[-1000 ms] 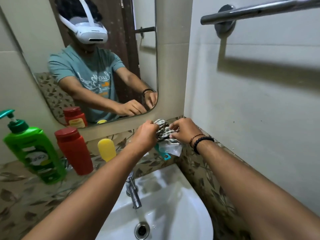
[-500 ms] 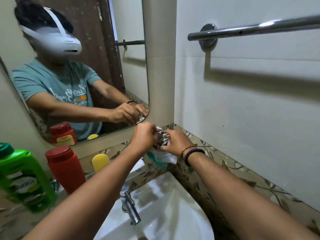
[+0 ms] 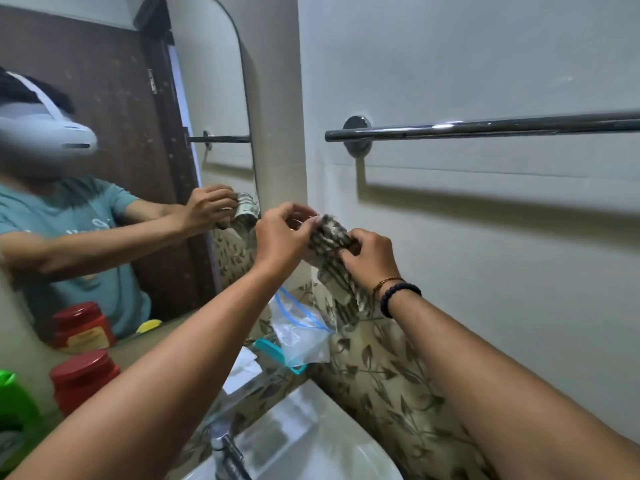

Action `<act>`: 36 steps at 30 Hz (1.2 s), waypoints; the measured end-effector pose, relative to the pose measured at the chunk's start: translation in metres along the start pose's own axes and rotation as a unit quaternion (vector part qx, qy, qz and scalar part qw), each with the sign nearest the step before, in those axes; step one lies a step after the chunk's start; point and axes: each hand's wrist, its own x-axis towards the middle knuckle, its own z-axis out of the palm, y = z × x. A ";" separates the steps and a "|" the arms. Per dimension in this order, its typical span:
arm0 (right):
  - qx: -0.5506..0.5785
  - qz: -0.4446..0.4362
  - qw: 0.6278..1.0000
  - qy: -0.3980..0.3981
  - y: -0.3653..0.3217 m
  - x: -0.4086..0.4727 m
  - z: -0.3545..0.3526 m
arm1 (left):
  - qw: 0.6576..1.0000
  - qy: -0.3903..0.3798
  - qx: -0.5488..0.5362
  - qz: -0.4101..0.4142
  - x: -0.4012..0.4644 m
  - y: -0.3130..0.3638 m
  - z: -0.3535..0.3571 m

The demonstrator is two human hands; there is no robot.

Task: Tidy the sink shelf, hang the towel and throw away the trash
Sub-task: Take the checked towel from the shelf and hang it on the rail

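Pinching the bunched striped towel (image 3: 329,237) between fingertips (image 3: 313,221) of the left hand (image 3: 280,237) and the right hand (image 3: 370,258), holding it below the towel rail (image 3: 485,128), needing to be shaken open and draped evenly, with its hanging end and full size staying hidden behind the right wrist.

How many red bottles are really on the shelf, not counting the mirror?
1: the red bottle stands at the shelf's left end, beside the green bottle. The one above is its reflection. Arms may hide others.
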 end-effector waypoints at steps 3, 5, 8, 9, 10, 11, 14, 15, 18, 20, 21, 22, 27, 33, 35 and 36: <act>0.020 0.015 0.998 0.054 -0.009 0.004 -0.025 | 0.999 -0.009 -0.023 -0.032 -0.005 0.004 -0.001; 0.021 0.018 0.997 0.078 -0.015 0.006 -0.040 | 0.993 -0.047 -0.068 -0.078 -0.009 0.009 -0.001; 0.009 0.009 0.994 0.104 -0.024 0.004 -0.061 | 0.981 -0.100 -0.127 -0.106 -0.013 0.020 0.000; 0.005 0.008 0.994 0.108 -0.026 0.003 -0.066 | 0.979 -0.108 -0.139 -0.105 -0.014 0.026 0.001; 0.000 0.008 0.994 0.109 -0.027 0.001 -0.071 | 0.976 -0.116 -0.155 -0.103 -0.015 0.032 0.002; -0.004 0.010 0.994 0.109 -0.029 -0.002 -0.075 | 0.971 -0.124 -0.176 -0.101 -0.015 0.039 0.003; -0.006 0.019 0.990 0.143 -0.034 -0.014 -0.088 | 0.950 -0.144 -0.244 -0.133 -0.015 0.061 0.004; -0.003 0.012 0.985 0.169 -0.036 -0.019 -0.093 | 0.941 -0.149 -0.264 -0.150 -0.014 0.069 0.004; 0.000 -0.061 0.974 0.217 -0.047 -0.035 -0.102 | 0.927 -0.151 -0.295 -0.174 -0.011 0.088 0.011; -0.042 -0.082 0.978 0.186 -0.055 -0.042 -0.105 | 0.931 -0.141 -0.288 -0.173 -0.010 0.094 0.017; -0.068 -0.077 0.981 0.165 -0.058 -0.045 -0.106 | 0.935 -0.136 -0.281 -0.170 -0.010 0.096 0.019; -0.086 -0.066 0.983 0.146 -0.062 -0.046 -0.109 | 0.938 -0.130 -0.275 -0.167 -0.010 0.097 0.020; -0.069 -0.025 0.997 0.036 -0.061 -0.043 -0.130 | 0.945 -0.097 -0.267 -0.164 -0.009 0.094 0.016; -0.035 0.052 0.996 0.068 -0.072 -0.033 -0.142 | 0.989 -0.068 -0.115 -0.057 -0.010 0.093 0.009; -0.005 0.083 0.992 0.097 -0.077 -0.027 -0.144 | 0.986 -0.072 -0.151 -0.027 -0.015 0.098 0.008; 0.022 0.108 0.988 0.112 -0.079 -0.024 -0.144 | 0.981 -0.088 -0.173 -0.014 -0.019 0.101 0.007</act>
